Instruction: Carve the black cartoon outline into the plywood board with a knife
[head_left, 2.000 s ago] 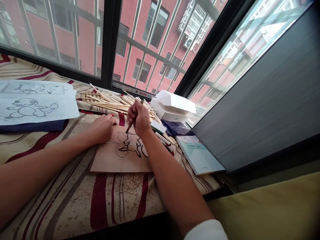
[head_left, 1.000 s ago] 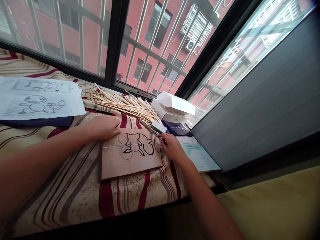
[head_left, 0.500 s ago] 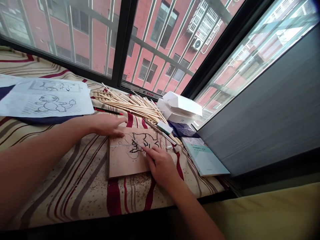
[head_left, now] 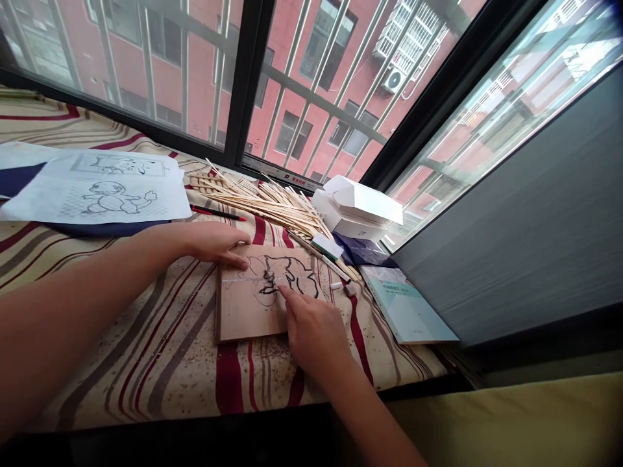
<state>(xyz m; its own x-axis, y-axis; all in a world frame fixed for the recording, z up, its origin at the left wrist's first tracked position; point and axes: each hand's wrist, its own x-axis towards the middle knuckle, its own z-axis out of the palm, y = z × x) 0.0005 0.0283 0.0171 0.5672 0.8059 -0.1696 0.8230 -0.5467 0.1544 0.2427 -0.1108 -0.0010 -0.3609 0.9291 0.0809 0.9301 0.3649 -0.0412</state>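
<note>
From the head camera, a thin brown board (head_left: 243, 311) lies on a striped cover (head_left: 160, 370) along a window ledge, a little below the middle of the view. A black-outlined cartoon figure (head_left: 287, 275) is drawn on it, and a pale straight line runs across it. The left hand (head_left: 217, 245) lies flat and open, holding nothing, with its fingertips on the board's upper left edge. The right hand (head_left: 314, 334) comes in from 5 o'clock, its fingers narrowly gathered, and its index fingertip (head_left: 283, 292) touches the figure. No tool shows in it.

Taking the board as the clock's centre, printed line-drawing sheets (head_left: 100, 191) lie at 10 o'clock on a navy cloth (head_left: 104, 228). A red-and-black pencil (head_left: 217, 212) lies just beyond the left hand. A pile of thin wooden sticks (head_left: 257, 207) sits at 12 o'clock, and a white box (head_left: 357, 207) at 1 o'clock, beside a dark blue packet (head_left: 357, 251). A small green-and-white box (head_left: 325, 245) sits just right of the board at 2 o'clock. A pale blue book (head_left: 406, 305) lies at 3 o'clock, near the grey window panel (head_left: 511, 220).
</note>
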